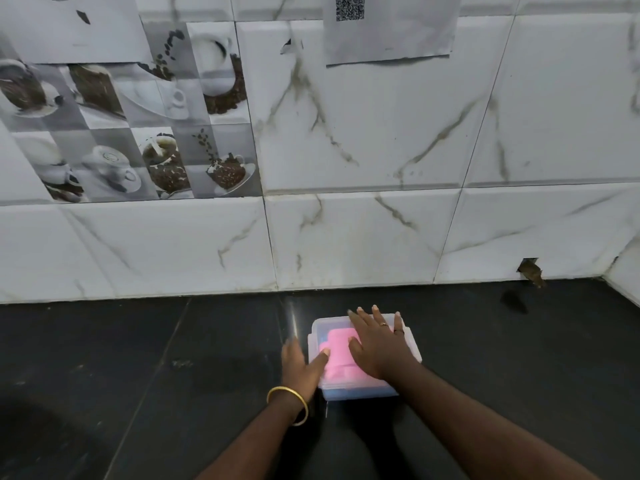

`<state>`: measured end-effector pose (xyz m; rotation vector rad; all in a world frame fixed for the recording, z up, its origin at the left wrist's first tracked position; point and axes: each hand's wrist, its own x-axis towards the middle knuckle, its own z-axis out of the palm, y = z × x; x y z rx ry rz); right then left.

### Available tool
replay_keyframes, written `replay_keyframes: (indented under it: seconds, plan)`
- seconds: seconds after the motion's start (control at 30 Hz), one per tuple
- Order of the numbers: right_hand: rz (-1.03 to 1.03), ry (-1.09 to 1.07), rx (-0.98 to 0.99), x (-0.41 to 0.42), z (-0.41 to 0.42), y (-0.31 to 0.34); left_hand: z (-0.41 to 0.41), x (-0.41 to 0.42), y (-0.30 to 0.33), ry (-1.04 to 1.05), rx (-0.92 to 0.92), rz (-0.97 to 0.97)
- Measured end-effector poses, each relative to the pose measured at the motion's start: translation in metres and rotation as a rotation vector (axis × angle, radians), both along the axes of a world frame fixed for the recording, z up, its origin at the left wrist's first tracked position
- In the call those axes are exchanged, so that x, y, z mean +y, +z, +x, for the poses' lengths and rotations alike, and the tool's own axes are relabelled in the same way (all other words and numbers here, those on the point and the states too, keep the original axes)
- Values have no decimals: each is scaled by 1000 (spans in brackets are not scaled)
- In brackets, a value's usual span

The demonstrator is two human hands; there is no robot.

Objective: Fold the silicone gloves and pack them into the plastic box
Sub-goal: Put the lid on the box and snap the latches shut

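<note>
**Hands pressing the gloves flat into the box**

Right hand [375, 344] lies spread with straight fingers over the far and right part of the plastic box [414, 353], its thumb on the pink glove [341, 355]; our left hand [300, 367] rests just beside the box's left wall, fingers straight and clamping nothing, one fingertip touching the pink fold.

We judge the step to be the pressing-down; silicone tends to spring back, so we should bear down evenly with flat palms, working from the middle outward, and keep the box steady against the dark counter [138, 375].

Both gloves sit inside the box; the pink one lies uppermost in a soft, rounded fold, and a blue glove [356, 393] shows beneath it through the near wall; the box is translucent, rectangular, with rounded corners and a lipped rim; the counter is glossy and dark; behind it stands a marbled tile wall [381, 150].
</note>
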<state>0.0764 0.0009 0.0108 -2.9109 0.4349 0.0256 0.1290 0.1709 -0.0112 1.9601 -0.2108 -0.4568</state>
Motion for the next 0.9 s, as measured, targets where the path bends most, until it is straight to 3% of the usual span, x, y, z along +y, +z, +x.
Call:
replay_keyframes:
  seconds: [0.1,0.33,0.57,0.9]
  plan:
    - [118,30,-36,16,9,0,2,11,-3,16,386,-104]
    - [33,38,-47,25,9,-17,13,16,-1,40,629,-259]
    - [8,28,-26,26,9,-19,14,10,11,5,457,-153]
    - [-37,39,-16,24,5,-16,-19,-19,17,43,-6,94]
